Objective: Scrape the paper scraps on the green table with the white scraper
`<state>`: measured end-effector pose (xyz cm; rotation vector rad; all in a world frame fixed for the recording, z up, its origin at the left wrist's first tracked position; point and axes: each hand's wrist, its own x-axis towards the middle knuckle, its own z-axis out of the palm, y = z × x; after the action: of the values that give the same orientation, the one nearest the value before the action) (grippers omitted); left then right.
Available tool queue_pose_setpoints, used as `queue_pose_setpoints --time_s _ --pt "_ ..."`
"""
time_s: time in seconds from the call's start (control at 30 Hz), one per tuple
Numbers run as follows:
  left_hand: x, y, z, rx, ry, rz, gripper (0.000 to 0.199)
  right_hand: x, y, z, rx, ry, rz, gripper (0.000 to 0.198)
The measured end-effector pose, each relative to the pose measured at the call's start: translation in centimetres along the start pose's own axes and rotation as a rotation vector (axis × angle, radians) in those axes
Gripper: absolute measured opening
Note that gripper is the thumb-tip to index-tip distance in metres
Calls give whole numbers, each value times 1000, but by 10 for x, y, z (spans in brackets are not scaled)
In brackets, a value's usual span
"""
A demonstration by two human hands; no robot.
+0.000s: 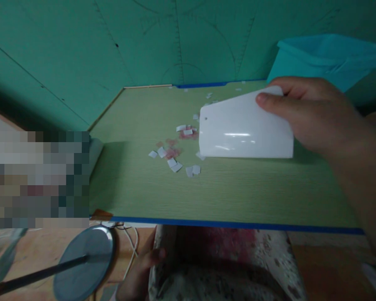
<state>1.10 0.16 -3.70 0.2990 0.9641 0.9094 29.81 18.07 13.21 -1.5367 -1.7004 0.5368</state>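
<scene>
My right hand grips a white plastic scraper at its right end, thumb on the upper face and fingers behind. The scraper is slightly curved, with a small hole near its left corner, and is over the green table. Left of it lie several small white paper pieces and smears of reddish powder. Below the table's front edge, my left hand holds the left rim of a stained, speckled bin. The bin has red residue inside.
A turquoise bin stands at the back right against the green wall. Blue tape runs along the table's front edge. At lower left are a round metal stand base with a pole and a white cable.
</scene>
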Motion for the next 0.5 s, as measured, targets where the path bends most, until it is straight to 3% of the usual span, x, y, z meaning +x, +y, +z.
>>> queue_pose_setpoints --time_s 0.1,0.27,0.4,0.5 --pt "0 0 1 -9 8 2 47 2 4 -1 125 50 -3 32" --pt "-1 4 -5 79 42 -30 51 -1 2 1 100 -120 31 30" --pt "-2 5 -6 144 95 -29 50 -2 -2 -5 89 59 83 23" --pt "-2 6 -3 196 121 -20 52 -2 -2 -7 143 78 79 22"
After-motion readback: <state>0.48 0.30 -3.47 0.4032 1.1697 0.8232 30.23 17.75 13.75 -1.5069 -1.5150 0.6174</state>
